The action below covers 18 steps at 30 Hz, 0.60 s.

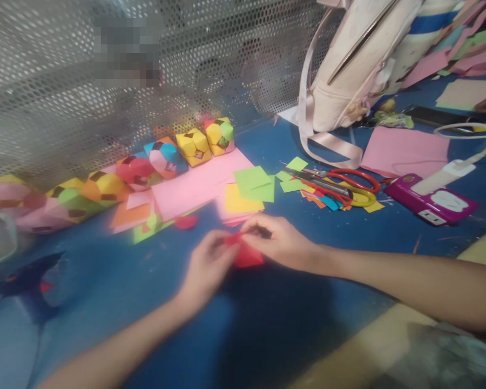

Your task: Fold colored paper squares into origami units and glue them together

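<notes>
Between my two hands is a small piece of red paper, held a little above the blue tabletop. My left hand pinches its left side, and my right hand grips the upper edge with thumb and fingers. The paper looks folded, but blur and my fingers hide the folds. Just beyond my hands lie green paper squares and a yellow square on pink sheets. A small red paper piece rests to the left.
Folded paper cubes line the perforated metal panel. Red-handled scissors lie on paper scraps at right, near a purple power adapter. A pale bag stands behind. A dark blue glue gun-like tool sits at left.
</notes>
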Motion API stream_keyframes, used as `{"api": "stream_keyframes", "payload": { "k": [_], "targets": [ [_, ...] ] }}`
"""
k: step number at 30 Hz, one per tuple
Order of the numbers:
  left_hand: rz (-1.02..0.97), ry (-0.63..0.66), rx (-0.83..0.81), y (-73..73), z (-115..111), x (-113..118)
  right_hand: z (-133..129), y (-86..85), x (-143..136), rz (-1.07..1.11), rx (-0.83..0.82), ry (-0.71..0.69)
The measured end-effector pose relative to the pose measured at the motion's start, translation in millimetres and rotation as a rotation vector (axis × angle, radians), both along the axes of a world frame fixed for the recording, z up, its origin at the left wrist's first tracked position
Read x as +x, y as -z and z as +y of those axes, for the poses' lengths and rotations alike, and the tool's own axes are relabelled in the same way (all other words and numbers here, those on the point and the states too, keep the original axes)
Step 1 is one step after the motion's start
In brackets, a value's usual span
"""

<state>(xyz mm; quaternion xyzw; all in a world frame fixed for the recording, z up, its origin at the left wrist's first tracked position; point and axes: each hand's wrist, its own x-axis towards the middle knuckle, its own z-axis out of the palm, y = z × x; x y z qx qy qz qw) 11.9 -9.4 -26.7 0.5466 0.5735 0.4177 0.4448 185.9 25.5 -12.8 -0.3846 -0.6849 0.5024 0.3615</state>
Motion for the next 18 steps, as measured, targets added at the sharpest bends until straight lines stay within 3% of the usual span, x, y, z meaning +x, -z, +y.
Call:
{"api": "stream_keyframes", "payload": {
  "k": [9, 18],
  "targets": [
    [-0.063, -0.036, -0.011, 3.5, 0.1, -1.8, -2.8, -3.3, 0.4, -0.033, 0.039, 0.034],
    [0.03, -0.011, 0.006, 4.9, 1.1, -2.1, -4.1, 0.6, 0.8, -0.089, 0.109, 0.01]
  ]
}}
